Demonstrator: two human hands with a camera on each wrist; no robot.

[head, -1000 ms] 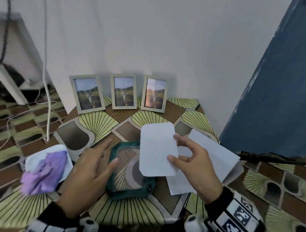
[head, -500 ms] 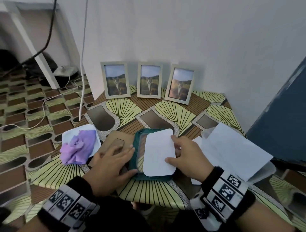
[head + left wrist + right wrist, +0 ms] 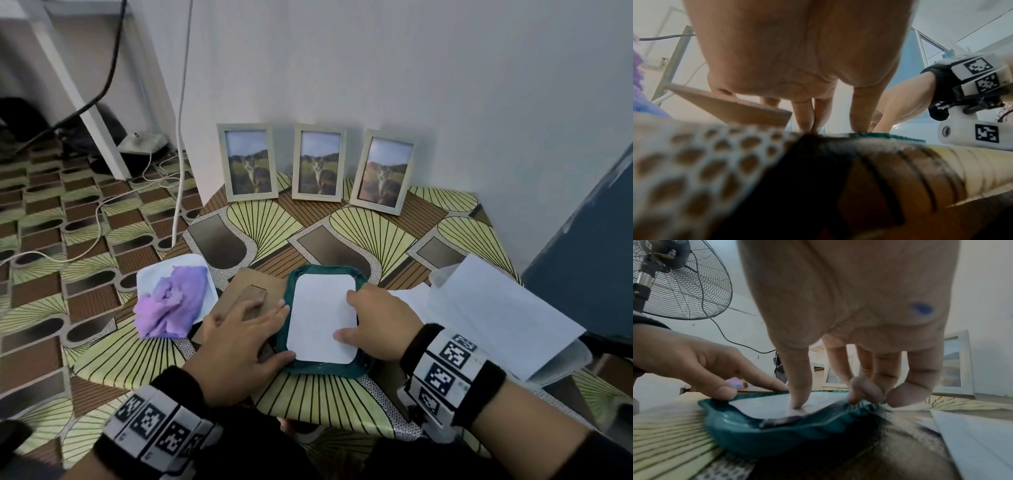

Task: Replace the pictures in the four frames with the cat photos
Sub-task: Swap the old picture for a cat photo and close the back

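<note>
A green frame (image 3: 322, 369) lies face down near the table's front edge. A white-backed photo (image 3: 318, 318) lies flat inside it. My right hand (image 3: 352, 317) presses the photo's right side with thumb and fingertips; the right wrist view shows the thumb on the photo (image 3: 766, 404) and the fingers at the green rim (image 3: 777, 431). My left hand (image 3: 272, 329) rests with straight fingers on the frame's left rim and partly on the brown backing board (image 3: 246, 287). Three pale frames with cat photos (image 3: 249, 162) (image 3: 318, 166) (image 3: 382, 171) stand against the wall.
A purple cloth (image 3: 171, 301) on a white sheet lies left of the board. White papers (image 3: 496, 315) overhang the table's right side. A blue panel (image 3: 589, 222) stands on the right. Cables (image 3: 178, 137) run down the wall, and a fan (image 3: 680, 280) stands to the left.
My right hand lowered the white photo from above the table down flat into the green frame. The left hand settled on the frame's left rim.
</note>
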